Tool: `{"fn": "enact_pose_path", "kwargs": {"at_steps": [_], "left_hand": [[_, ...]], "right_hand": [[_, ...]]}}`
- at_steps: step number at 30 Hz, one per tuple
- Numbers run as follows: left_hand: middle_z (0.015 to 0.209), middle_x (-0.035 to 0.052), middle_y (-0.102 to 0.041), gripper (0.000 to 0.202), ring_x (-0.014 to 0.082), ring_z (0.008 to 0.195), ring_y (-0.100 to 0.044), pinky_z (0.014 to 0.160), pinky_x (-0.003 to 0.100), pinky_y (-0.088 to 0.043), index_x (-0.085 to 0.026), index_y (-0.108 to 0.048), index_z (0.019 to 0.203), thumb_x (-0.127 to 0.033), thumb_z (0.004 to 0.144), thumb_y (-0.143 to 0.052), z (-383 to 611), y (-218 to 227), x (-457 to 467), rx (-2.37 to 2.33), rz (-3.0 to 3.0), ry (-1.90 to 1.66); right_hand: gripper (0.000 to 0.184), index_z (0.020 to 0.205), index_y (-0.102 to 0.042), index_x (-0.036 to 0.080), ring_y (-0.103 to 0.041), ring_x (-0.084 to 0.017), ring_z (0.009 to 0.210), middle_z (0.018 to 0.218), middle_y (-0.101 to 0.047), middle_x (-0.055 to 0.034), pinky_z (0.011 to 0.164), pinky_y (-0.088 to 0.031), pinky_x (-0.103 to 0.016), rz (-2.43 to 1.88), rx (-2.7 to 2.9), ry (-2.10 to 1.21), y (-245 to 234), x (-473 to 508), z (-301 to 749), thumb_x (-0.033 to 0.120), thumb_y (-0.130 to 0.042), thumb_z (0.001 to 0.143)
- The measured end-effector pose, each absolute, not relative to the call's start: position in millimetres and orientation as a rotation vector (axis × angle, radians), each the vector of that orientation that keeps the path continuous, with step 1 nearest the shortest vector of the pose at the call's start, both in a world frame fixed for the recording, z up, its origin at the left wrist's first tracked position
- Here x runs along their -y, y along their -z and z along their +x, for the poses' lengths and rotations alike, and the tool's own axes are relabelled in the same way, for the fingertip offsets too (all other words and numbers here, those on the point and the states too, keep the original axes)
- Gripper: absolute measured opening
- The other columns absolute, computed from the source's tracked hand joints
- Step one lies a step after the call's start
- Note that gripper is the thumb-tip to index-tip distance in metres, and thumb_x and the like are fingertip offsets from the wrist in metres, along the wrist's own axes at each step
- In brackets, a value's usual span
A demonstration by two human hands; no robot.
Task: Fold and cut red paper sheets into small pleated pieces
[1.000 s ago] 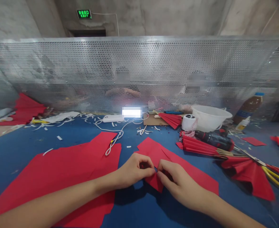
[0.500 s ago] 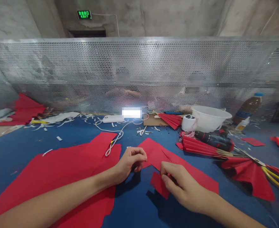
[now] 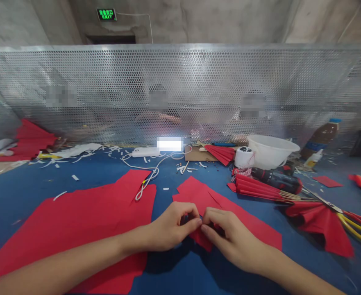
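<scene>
A small red sheet [image 3: 203, 241], looking like paper or thin cloth, hangs just above the blue tabletop. My right hand [image 3: 234, 241] pinches its upper edge between thumb and bent fingers. Close against those fingertips, my left hand [image 3: 169, 227] is closed with thumb and forefinger together at the same edge. The fingers cover where the two grips meet. Behind my hands lie overlapping red pieces [image 3: 244, 219]. Under my left forearm spreads a large stack of red sheets [image 3: 106, 215], a looped white cord [image 3: 143, 186] resting on its far corner.
On the right are folded red fans [image 3: 257, 188], a black drill [image 3: 278, 180], scissors with yellow handles [image 3: 352, 231], a white basin [image 3: 271, 151] and a brown bottle [image 3: 324, 137]. White scraps [image 3: 82, 151] litter the back, before a perforated metal screen [image 3: 112, 94].
My left hand has moved right and slightly down, closing at the small red sheet beside my right fingers. The right hand has shifted slightly left, keeping its pinch on the sheet.
</scene>
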State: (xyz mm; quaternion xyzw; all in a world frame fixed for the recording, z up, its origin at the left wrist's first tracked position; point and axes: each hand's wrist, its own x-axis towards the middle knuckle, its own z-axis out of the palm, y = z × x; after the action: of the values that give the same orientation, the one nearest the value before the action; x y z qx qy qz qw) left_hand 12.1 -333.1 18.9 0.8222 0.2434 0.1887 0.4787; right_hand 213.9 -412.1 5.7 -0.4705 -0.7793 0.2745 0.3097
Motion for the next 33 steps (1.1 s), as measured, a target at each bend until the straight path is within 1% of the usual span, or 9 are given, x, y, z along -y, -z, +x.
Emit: {"fn": "enact_pose_path", "kwargs": {"at_steps": [2, 9, 13, 14, 18, 24, 27, 31, 33], "left_hand": [[0.064, -0.0064, -0.042, 0.027, 0.009, 0.058, -0.036, 0.054, 0.022, -0.029, -0.016, -0.055, 0.077, -0.034, 0.097, -0.055, 10.8, -20.3, 332.4, -0.583, 1.968, -0.454], [0.067, -0.0043, -0.05, 0.025, 0.009, 0.059, -0.041, 0.056, 0.021, -0.032, -0.015, -0.058, 0.076, -0.034, 0.09, -0.065, 7.8, -19.5, 332.3, -0.523, 2.006, -0.476], [0.089, -0.0003, -0.06, 0.018, 0.0099, 0.067, -0.047, 0.061, 0.021, -0.038, -0.017, -0.064, 0.096, -0.032, 0.088, -0.07, 9.5, -19.5, 330.1, -0.533, 1.962, -0.562], [0.089, 0.0, -0.061, 0.017, 0.01, 0.068, -0.048, 0.062, 0.021, -0.038, -0.017, -0.065, 0.095, -0.032, 0.089, -0.069, 10.0, -19.3, 329.3, -0.52, 1.956, -0.569], [0.075, -0.0007, -0.059, 0.022, 0.0107, 0.068, -0.049, 0.063, 0.022, -0.037, -0.014, -0.065, 0.079, -0.031, 0.093, -0.065, 12.0, -16.6, 326.7, -0.558, 1.929, -0.612], [0.07, -0.0013, -0.058, 0.028, 0.01, 0.06, -0.05, 0.055, 0.02, -0.038, -0.013, -0.067, 0.085, -0.04, 0.092, -0.065, 14.3, -10.3, 321.9, -0.687, 1.754, -0.63], [0.063, -0.0013, -0.06, 0.03, 0.0109, 0.056, -0.053, 0.052, 0.02, -0.037, -0.013, -0.07, 0.091, -0.042, 0.087, -0.071, 14.4, -8.6, 318.6, -0.69, 1.7, -0.585], [0.064, 0.0028, -0.065, 0.033, 0.0104, 0.057, -0.052, 0.054, 0.021, -0.037, -0.011, -0.07, 0.071, -0.041, 0.086, -0.072, 13.3, -8.3, 316.8, -0.589, 1.767, -0.476], [0.065, 0.0035, -0.067, 0.037, 0.0093, 0.055, -0.049, 0.052, 0.02, -0.036, -0.011, -0.069, 0.069, -0.043, 0.088, -0.069, 12.7, -8.1, 316.5, -0.598, 1.78, -0.455]], "right_hand": [[0.02, 0.082, -0.049, 0.021, -0.046, -0.013, 0.066, 0.078, -0.053, 0.0025, 0.062, -0.035, -0.026, -1.243, 2.059, -0.697, -5.6, 412.8, 213.8, 0.023, -0.048, 0.102], [0.023, 0.082, -0.051, 0.021, -0.05, -0.014, 0.068, 0.08, -0.056, 0.0002, 0.063, -0.038, -0.027, -1.196, 2.079, -0.658, -7.0, 416.6, 213.3, 0.028, -0.046, 0.104], [0.022, 0.084, -0.054, 0.02, -0.054, -0.014, 0.071, 0.083, -0.059, -0.0013, 0.065, -0.041, -0.027, -1.202, 2.029, -0.721, -8.0, 416.1, 212.9, 0.029, -0.047, 0.104], [0.022, 0.085, -0.055, 0.02, -0.054, -0.014, 0.07, 0.083, -0.059, -0.0012, 0.064, -0.041, -0.027, -1.211, 2.024, -0.72, -7.8, 415.6, 213.0, 0.028, -0.048, 0.103], [0.021, 0.085, -0.057, 0.02, -0.052, -0.014, 0.068, 0.08, -0.06, -0.0001, 0.063, -0.039, -0.027, -1.265, 1.994, -0.722, -6.6, 413.2, 213.5, 0.028, -0.05, 0.103], [0.03, 0.083, -0.057, 0.019, -0.049, -0.014, 0.066, 0.075, -0.057, 0.0011, 0.059, -0.036, -0.026, -1.346, 1.861, -0.693, -7.8, 410.8, 213.4, 0.035, -0.046, 0.105], [0.031, 0.082, -0.056, 0.019, -0.048, -0.014, 0.066, 0.074, -0.056, 0.001, 0.059, -0.035, -0.026, -1.342, 1.839, -0.686, -8.1, 409.6, 214.0, 0.036, -0.045, 0.105], [0.031, 0.082, -0.056, 0.02, -0.05, -0.015, 0.067, 0.075, -0.058, 0.0004, 0.06, -0.037, -0.027, -1.347, 1.826, -0.673, -7.2, 408.8, 214.7, 0.036, -0.044, 0.105], [0.021, 0.093, -0.057, 0.021, -0.055, -0.016, 0.074, 0.085, -0.061, -0.0013, 0.064, -0.041, -0.027, -1.357, 1.814, -0.654, -6.6, 409.7, 214.7, 0.035, -0.046, 0.104]]}}
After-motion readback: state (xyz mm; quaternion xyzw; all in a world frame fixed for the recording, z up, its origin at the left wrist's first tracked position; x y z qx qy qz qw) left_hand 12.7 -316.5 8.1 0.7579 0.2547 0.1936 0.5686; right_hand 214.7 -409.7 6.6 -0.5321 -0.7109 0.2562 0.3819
